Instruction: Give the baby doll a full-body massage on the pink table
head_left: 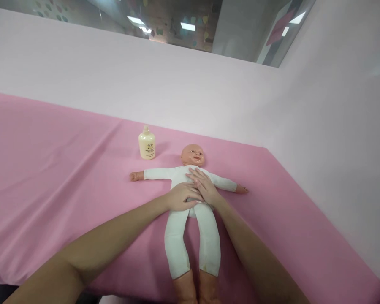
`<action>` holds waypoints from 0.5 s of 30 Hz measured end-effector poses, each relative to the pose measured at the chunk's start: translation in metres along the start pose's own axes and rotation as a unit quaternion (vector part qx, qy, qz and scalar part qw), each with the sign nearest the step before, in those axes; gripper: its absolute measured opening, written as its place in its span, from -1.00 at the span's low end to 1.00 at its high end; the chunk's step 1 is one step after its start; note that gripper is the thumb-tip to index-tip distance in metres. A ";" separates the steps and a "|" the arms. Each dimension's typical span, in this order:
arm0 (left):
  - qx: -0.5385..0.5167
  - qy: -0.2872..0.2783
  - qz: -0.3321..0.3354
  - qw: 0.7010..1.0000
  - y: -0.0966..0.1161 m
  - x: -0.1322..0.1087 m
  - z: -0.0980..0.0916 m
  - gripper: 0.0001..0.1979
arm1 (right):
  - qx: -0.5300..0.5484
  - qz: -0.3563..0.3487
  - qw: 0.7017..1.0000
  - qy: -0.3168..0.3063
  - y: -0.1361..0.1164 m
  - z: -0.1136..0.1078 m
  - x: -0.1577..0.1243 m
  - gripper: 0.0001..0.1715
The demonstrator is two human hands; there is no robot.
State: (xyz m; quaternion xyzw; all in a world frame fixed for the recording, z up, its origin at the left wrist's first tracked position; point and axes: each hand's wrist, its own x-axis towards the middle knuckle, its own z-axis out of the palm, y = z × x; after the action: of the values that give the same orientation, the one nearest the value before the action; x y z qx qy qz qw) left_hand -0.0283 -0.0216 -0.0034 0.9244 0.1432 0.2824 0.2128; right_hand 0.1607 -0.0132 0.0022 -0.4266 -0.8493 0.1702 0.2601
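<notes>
A baby doll in a white bodysuit lies on its back on a pink cloth, arms spread wide and head pointing away from me. My left hand lies flat across the doll's belly with its fingers stretched out. My right hand rests flat on the doll's chest, fingers extended toward the left shoulder and slightly overlapping the left hand's fingertips. Neither hand holds anything.
A small cream-coloured lotion bottle stands upright on the pink cloth just beyond the doll's right arm. Pale pink walls close off the back and the right side. The cloth's front edge runs along the bottom left.
</notes>
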 end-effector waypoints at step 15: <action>0.067 0.178 -0.178 0.965 -0.022 -0.006 0.005 -0.55 | -0.151 0.238 0.959 0.004 -0.031 0.017 -0.009 -0.18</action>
State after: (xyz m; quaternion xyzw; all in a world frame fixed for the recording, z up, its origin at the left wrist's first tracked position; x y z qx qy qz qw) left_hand -0.0334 -0.0062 -0.0211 0.8308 0.3597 0.3900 0.1683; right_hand 0.1352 -0.0397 0.0017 -0.6514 -0.7380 0.0957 0.1477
